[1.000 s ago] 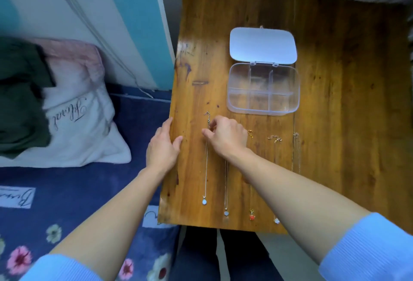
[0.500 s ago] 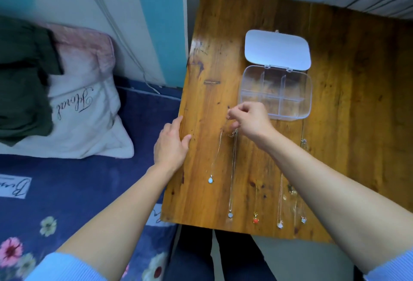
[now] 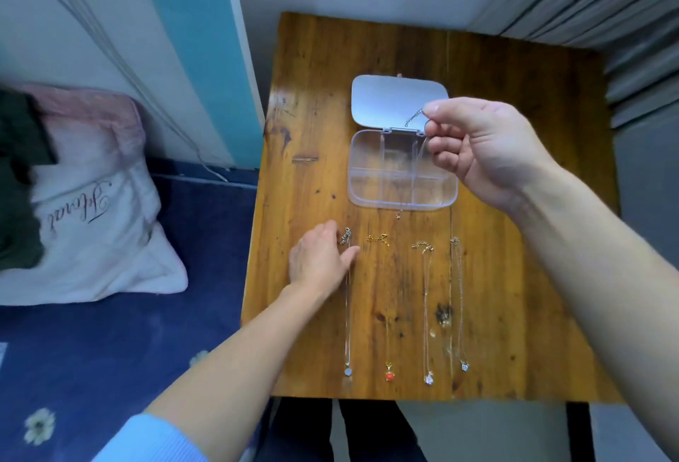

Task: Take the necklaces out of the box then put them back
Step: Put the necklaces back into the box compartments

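Note:
A clear plastic box (image 3: 367, 197) with several compartments lies open on the wooden table (image 3: 514, 241), its lid (image 3: 389, 101) folded back. My right hand (image 3: 477, 149) hovers over the box, pinching a thin silver necklace (image 3: 413, 119) by its clasp end; the chain hangs down over the box. Several more necklaces lie stretched in a row near the front edge: a silver one (image 3: 347, 314), a gold one with a red pendant (image 3: 389, 375), and two others (image 3: 426, 314) (image 3: 457, 314). My left hand (image 3: 319, 259) rests flat on the table, fingers touching the leftmost necklace's clasp.
A bed with a dark blue flowered sheet (image 3: 110, 351) and a white pillow (image 3: 92, 222) sits left of the table. A wall with a teal stripe (image 3: 194, 57) stands behind. Grey curtain folds (image 3: 606, 2) hang at the back right.
My right hand lifted one necklace off the table and carried it up over the open box. My left hand slid right onto the leftmost remaining necklace.

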Available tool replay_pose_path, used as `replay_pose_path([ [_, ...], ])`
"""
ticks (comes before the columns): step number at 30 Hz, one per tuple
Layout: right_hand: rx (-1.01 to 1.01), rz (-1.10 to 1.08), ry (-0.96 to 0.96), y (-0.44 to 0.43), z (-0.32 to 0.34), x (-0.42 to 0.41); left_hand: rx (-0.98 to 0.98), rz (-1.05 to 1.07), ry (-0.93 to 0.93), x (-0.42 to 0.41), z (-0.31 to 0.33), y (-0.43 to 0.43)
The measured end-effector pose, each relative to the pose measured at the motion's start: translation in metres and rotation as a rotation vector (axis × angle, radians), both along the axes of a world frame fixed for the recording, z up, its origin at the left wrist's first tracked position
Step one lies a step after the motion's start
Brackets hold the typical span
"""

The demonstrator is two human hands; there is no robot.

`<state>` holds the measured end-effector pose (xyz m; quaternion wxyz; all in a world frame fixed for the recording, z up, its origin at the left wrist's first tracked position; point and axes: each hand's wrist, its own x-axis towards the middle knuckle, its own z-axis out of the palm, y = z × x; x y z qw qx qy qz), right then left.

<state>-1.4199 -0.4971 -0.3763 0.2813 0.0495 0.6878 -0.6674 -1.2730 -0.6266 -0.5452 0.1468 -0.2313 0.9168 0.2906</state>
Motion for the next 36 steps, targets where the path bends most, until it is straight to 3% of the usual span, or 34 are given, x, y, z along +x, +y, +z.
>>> replay_pose_path([
  [4, -0.046, -0.033, 0.040, 0.001, 0.022, -0.022, -0.021, 0.091, -0.107, -0.016, -0.001, 0.014],
  [9, -0.057, -0.039, 0.080, 0.002, 0.034, -0.042, 0.098, 0.260, -0.146, -0.027, -0.002, 0.012],
  [24, 0.006, -0.072, -0.051, -0.030, -0.009, -0.059, 0.044, 0.191, -0.099, -0.019, 0.001, 0.012],
  [32, 0.042, -0.044, -0.049, -0.026, -0.011, -0.059, 0.398, 0.514, -0.027, -0.015, 0.010, 0.000],
  [36, 0.009, -0.026, -0.020, -0.025, -0.008, -0.059, 0.556, 0.572, -0.040, -0.017, 0.016, -0.008],
])
